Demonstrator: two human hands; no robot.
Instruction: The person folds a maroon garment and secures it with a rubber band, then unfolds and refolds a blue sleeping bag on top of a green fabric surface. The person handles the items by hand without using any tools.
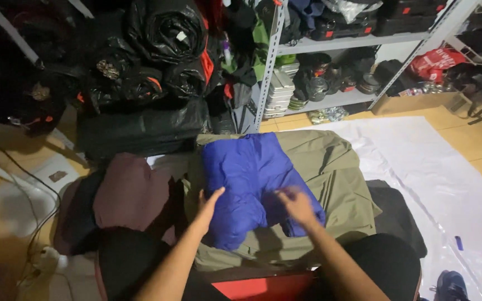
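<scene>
Your left hand (208, 205) lay flat, fingers extended, against the blue padded garment (249, 181); your right hand (297, 205) pinched its fabric, olive cloth (338, 173) beneath both.

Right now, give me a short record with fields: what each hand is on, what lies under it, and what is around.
left hand: open, flat on the blue jacket
right hand: pressing on the same jacket, blurred
under it: olive cloth
left side: maroon cloth
right side: white sheet on the floor
behind: black bags, metal shelf
</scene>
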